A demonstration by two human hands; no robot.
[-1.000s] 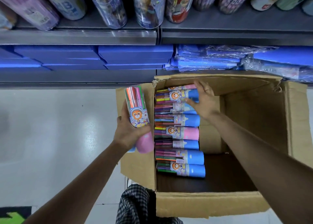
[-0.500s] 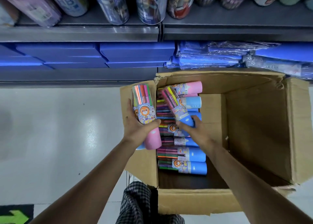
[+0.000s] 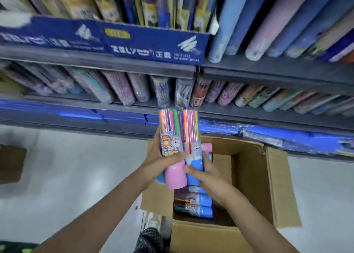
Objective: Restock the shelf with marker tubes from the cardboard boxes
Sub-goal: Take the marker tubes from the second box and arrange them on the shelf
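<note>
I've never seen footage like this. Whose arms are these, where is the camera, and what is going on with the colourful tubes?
There is no machine here: a person wears a wide-angle camera on the head, so you look down along their own arms. The left hand grips a pink-capped marker tube and the right hand grips a blue-capped marker tube, held upright side by side. Below them an open cardboard box stands on the shop floor, with more marker tubes lying stacked inside. Ahead are the store shelves, already lined with packaged stationery; the picture is blurred, so the labels are hard to read.
</note>
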